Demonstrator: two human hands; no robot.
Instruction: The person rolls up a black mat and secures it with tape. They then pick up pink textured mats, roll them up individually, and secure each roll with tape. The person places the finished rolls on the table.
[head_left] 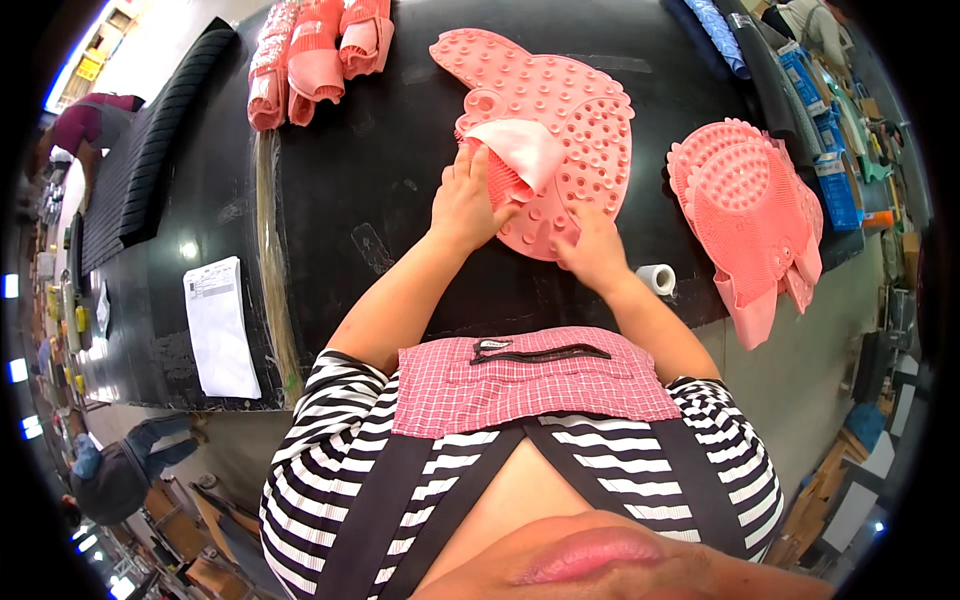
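A pink rubber mat with suction cups facing up lies in front of me on the black table. Part of it is folded over, and the pale smooth flap rests on top of the cups. My left hand is closed on the mat's left side at the fold, its fingers along the ribbed part beside the flap. On the mat's lower right edge rests my right hand, fingers and thumb apart. The undersides of both hands are hidden.
Pink mats overhang the table's right edge. Rolled pink mats lie at the back left. A white roll sits near my right forearm, a paper sheet at left. A black ribbed mat and other people are farther left.
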